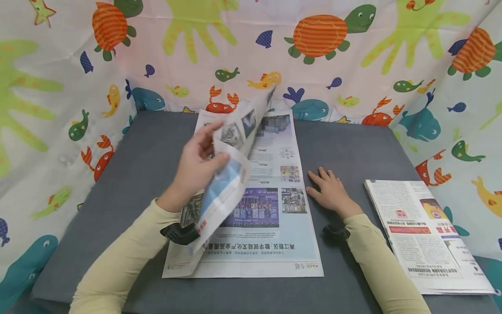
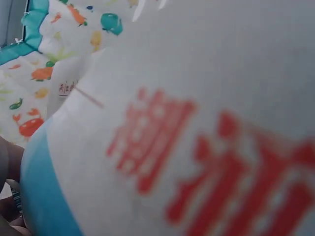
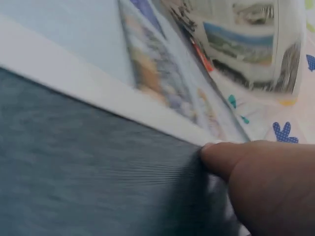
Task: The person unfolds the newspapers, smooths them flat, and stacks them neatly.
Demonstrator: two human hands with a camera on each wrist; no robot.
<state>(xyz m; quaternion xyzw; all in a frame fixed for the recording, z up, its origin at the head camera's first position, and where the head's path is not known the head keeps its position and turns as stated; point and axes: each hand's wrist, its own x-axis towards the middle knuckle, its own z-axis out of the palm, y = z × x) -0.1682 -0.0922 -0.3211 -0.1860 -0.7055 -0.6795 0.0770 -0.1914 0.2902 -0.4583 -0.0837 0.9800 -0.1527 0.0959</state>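
A newspaper (image 1: 270, 244) lies on the grey table in front of me, its top sheet lifted. My left hand (image 1: 196, 165) grips that raised sheet (image 1: 225, 181) between thumb and fingers, so it stands up bent and curled over the left half of the paper. Seen from the left wrist, the sheet (image 2: 147, 64) fills most of the picture, and only a bit of the hand (image 2: 10, 201) shows at the left edge. My right hand (image 1: 331, 192) rests on the table with fingers spread. In the right wrist view, its thumb (image 3: 226, 157) meets the newspaper's right edge (image 3: 98, 91).
A stack of folded newspapers (image 1: 427, 240) lies at the table's right side. Behind and on both sides hangs a white cloth (image 1: 251, 61) printed with sea animals, meeting the far edge of the grey table (image 1: 337, 144). Dark bands circle both wrists.
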